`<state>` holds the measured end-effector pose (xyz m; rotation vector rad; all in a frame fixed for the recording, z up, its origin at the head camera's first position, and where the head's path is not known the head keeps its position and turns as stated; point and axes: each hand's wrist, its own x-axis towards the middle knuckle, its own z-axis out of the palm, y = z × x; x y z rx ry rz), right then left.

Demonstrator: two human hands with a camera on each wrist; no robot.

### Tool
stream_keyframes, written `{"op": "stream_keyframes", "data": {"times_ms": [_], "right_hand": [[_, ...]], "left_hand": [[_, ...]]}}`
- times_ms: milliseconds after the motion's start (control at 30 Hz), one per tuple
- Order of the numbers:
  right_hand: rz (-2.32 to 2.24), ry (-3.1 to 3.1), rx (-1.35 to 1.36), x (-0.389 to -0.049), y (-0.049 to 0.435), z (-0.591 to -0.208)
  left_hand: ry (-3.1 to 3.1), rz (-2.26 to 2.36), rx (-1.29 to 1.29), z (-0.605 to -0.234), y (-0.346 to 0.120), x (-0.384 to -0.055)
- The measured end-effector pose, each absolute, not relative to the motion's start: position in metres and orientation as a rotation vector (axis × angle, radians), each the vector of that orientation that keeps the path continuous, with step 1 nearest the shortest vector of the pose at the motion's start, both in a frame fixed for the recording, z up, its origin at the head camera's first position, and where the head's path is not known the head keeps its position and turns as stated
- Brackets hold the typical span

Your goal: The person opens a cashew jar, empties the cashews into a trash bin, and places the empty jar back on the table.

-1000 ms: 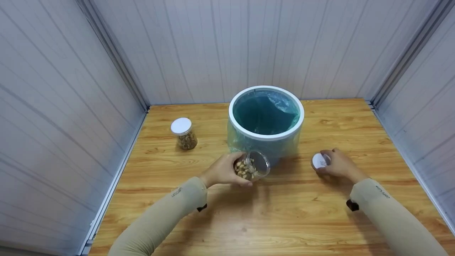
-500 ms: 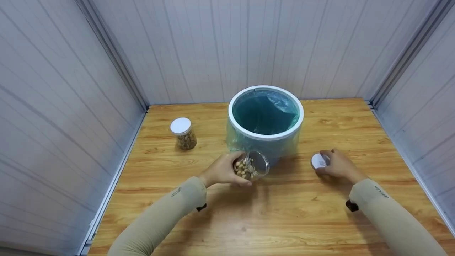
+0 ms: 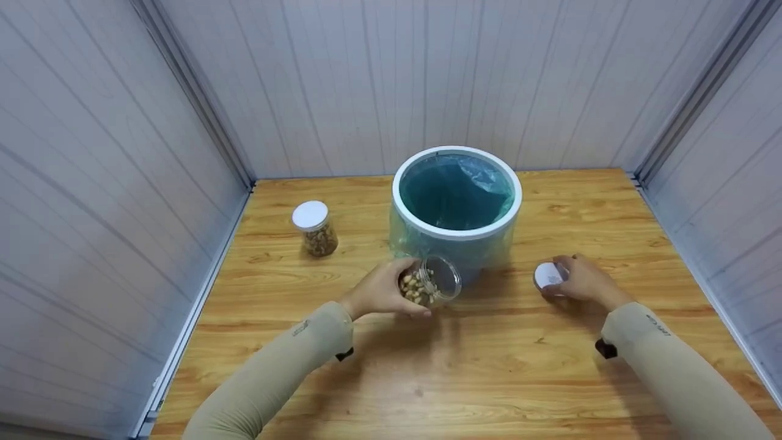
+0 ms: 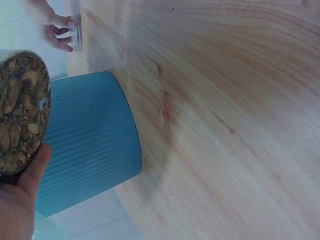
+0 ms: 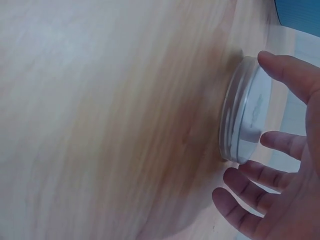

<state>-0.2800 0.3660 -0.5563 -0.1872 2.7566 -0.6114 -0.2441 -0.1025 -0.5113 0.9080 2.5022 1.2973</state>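
In the head view, my left hand [image 3: 388, 290] grips a clear jar [image 3: 449, 280] without a lid, partly filled with pale nut-like pieces. The jar is tilted, its mouth facing right, in front of the bin. Through its base, the left wrist view shows the pieces and brown crumbs. At the right, a round white-topped lid [image 3: 547, 278] lies flat on the table. Around it is my right hand [image 3: 580, 281]; the right wrist view shows the fingers spread loosely, with the thumb and fingertips at the lid's edge and top.
A blue-green bin [image 4: 90, 135] with a white rim [image 3: 457, 234] and plastic liner stands at the middle back. Left of it is a closed jar [image 3: 319, 235] with a white lid and brown contents. Pale panel walls [image 3: 305, 91] border the wooden table [image 3: 489, 379].
The left hand and its jar have risen very slightly. The right hand's fingers have shifted a little, baring more of the lid's top. The bin and the closed jar stay put.
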Motion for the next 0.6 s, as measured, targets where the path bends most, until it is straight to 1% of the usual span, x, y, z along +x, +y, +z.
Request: {"op": "stream_keyframes", "data": {"times_ms": [200,600], "right_hand": [[-0.618,2.826,-0.229,-0.285,0.366,-0.545],[-0.75,2.873,-0.206,-0.293,0.363,-0.52]], "left_hand": [[2.505,1.293,0.894,-0.51,-0.105,-0.245],[2.532,1.295,0.875,-0.509,-0.109,-0.246]]}}
